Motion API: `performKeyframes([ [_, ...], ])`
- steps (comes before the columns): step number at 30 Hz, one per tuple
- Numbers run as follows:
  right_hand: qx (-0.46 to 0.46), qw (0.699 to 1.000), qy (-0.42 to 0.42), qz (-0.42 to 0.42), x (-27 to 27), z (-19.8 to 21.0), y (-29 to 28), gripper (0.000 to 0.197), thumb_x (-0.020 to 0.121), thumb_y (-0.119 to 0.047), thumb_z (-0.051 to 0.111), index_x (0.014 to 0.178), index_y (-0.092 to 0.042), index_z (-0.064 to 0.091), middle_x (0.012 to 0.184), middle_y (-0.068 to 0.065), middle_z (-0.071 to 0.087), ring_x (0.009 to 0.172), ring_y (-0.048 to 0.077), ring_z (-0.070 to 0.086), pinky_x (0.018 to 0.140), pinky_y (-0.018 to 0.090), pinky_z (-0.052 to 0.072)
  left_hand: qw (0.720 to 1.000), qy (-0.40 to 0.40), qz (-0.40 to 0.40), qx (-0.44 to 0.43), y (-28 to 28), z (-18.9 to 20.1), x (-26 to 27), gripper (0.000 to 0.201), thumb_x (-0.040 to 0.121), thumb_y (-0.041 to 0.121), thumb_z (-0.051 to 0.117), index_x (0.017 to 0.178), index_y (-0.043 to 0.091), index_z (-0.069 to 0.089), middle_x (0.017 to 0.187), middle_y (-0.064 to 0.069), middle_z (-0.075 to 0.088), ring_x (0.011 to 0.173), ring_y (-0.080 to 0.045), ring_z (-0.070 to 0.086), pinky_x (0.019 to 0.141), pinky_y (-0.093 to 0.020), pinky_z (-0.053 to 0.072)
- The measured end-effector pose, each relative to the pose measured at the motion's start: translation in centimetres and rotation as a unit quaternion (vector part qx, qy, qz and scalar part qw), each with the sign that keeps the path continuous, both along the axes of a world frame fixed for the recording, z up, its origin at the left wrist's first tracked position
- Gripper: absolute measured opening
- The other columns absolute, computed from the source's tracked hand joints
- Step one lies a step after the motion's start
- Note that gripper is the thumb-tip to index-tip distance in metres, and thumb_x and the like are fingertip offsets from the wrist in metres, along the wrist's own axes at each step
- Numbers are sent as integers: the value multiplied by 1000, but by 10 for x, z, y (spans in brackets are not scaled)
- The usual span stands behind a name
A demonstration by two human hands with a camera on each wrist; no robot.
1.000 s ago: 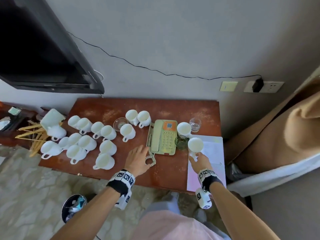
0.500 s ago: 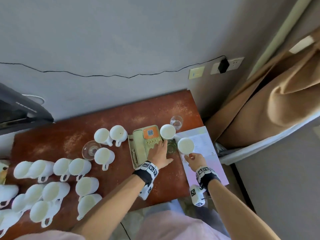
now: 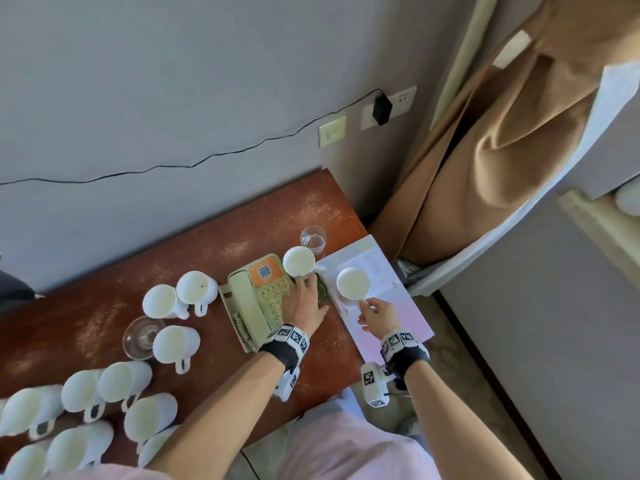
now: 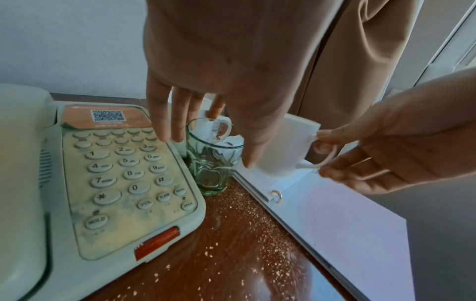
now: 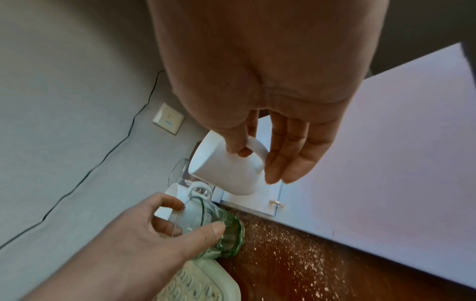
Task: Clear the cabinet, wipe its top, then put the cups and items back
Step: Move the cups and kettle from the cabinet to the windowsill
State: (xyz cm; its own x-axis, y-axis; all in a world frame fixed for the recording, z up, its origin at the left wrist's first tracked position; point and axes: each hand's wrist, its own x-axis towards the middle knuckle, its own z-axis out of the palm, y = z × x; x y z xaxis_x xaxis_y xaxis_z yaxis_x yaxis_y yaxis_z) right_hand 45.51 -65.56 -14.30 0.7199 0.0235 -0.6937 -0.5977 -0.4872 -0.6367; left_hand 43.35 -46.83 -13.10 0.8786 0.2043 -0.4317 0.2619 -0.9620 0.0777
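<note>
On the dusty red-brown cabinet top [image 3: 207, 265], a green glass [image 3: 322, 293] [image 4: 213, 163] stands between the phone [image 3: 259, 292] and a white binder [image 3: 391, 306]. My left hand [image 3: 304, 299] [image 4: 206, 151] reaches over it, fingers and thumb curled round its sides [image 5: 198, 214]. My right hand [image 3: 375, 313] [image 5: 242, 151] pinches the handle of a white mug [image 3: 353, 284] [image 5: 226, 171], which is tilted just above the binder. Another white mug [image 3: 298, 261] and a clear glass [image 3: 312, 237] stand behind.
Several white mugs [image 3: 166, 301] and a clear glass bowl [image 3: 142, 336] crowd the cabinet's left half. A wall with a black cable [image 3: 173, 166] runs behind. A tan curtain [image 3: 485, 150] hangs close to the cabinet's right end.
My left hand has moved from the phone's near end across to the green glass. My right hand stays on the mug handle. The head view has swung to the right.
</note>
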Motion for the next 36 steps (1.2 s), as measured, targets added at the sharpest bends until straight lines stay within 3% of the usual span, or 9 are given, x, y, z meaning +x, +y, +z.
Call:
performKeyframes([
  [5,15,997,-44,-65,-14,21,-31,22,103,-30,55,100,-12,68,79,12,72,80,26,72,79,44,62,1000,6,20,-2,-6,1,-6,72,87,48,74,140,15,39,138,-12,41,93,-27,65,55,-35,49],
  [10,13,989,-102,-102,-25,44,-90,20,100,-34,57,91,-21,69,76,6,74,76,20,74,80,47,62,999,-8,31,-2,-27,18,-19,69,82,45,78,133,16,43,138,-11,39,91,-30,65,59,-40,57],
  [15,14,977,-156,-145,-34,80,-160,24,98,-39,58,84,-26,71,69,0,73,69,15,73,81,45,62,998,-52,5,-28,-81,58,-30,71,78,60,75,127,19,46,120,-8,48,90,-33,64,61,-38,54],
  [19,26,964,-186,-187,-44,112,-229,23,96,-42,58,94,-25,73,78,-2,74,76,17,73,86,44,61,991,-113,-37,-58,-151,102,-34,70,77,64,75,125,19,51,114,-6,53,95,-30,62,66,-34,48],
  [22,24,953,-215,-211,-58,134,-290,26,89,-47,59,82,-27,75,72,-5,73,72,17,69,84,46,61,981,-143,-69,-114,-214,132,-33,75,79,65,75,135,22,49,123,-2,51,106,-26,60,75,-33,50],
  [25,15,944,-240,-224,-81,155,-351,27,88,-42,61,73,-23,73,62,2,69,59,14,64,80,44,58,967,-171,-120,-146,-276,156,-34,81,77,69,75,138,23,48,118,1,48,104,-23,60,78,-33,54],
  [31,-7,935,-261,-242,-159,190,-475,30,91,-43,62,72,-21,71,61,0,66,57,12,61,75,36,54,929,-188,-251,-198,-407,181,-52,76,79,63,76,137,20,51,117,0,49,107,-26,61,88,-39,55],
  [36,-33,895,-273,-351,-247,202,-563,30,91,-41,64,72,-18,70,62,4,66,58,14,61,78,40,55,890,-165,-359,-226,-515,191,-74,80,80,62,75,142,19,48,120,0,47,109,-27,61,93,-39,53],
])
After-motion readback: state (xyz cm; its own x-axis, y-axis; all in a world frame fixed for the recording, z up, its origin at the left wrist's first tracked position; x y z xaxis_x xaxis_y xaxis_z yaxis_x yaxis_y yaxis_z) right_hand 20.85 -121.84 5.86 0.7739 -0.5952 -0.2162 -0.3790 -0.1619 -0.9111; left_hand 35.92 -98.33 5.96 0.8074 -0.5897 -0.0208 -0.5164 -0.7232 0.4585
